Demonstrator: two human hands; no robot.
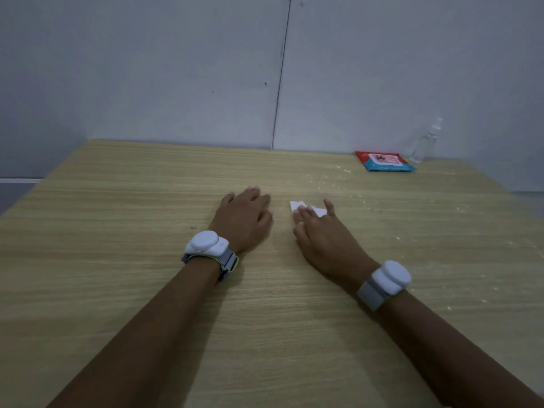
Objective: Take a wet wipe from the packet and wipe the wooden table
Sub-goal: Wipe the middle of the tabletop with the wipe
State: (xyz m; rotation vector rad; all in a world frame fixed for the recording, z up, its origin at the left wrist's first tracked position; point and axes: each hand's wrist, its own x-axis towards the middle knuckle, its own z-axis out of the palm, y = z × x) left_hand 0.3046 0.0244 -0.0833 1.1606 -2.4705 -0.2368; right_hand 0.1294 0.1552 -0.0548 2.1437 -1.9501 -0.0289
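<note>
While the right hand (321, 231) presses flat fingers on the wipe (297, 205), crumbs (332, 179) lie at one o'clock, the left hand (245, 216) resting open.

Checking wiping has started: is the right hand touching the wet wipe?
Touching. The head view shows the right hand with straight fingers lying flat on the wet wipe on the table.

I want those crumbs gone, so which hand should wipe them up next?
Right. The right hand already presses the wet wipe flat, nearest the crumbs; the left hand rests bare.
</note>
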